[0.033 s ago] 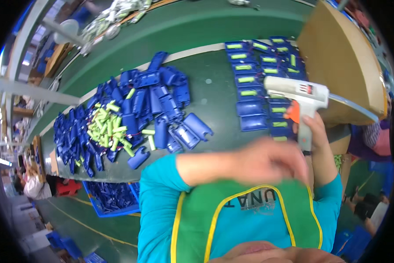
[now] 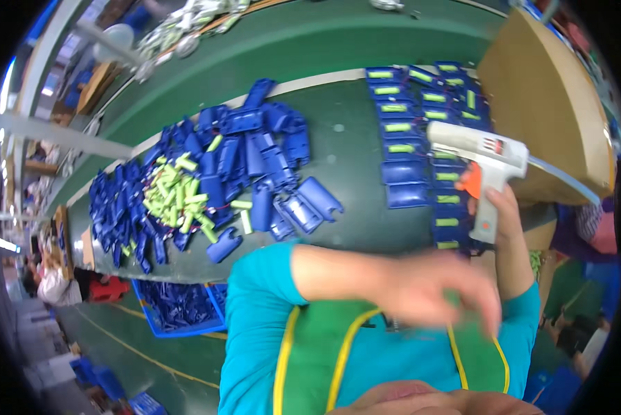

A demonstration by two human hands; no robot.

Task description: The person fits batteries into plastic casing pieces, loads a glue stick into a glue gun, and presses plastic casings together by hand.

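Note:
My right hand is wrapped round the handle of a white glue gun with an orange trigger. A pale, translucent glue stick runs out of its back end. The nozzle points left, over columns of blue plastic shells, most with a light-green cylindrical cell lying in them. Two shells in the left column hold no cell. Smeared by motion, my left hand hangs in front of my apron, below the shells and apart from the gun. Its fingers are too blurred to read.
Blue shells lie heaped on the left of the green table, around a pile of green cells. A cardboard box stands at the right. Below the table's left edge sits a blue crate. A metal frame crosses the far left.
My left hand has moved down toward my body, away from the gun's handle. The whole scene sits slightly farther right in the picture. My right hand still grips the glue gun.

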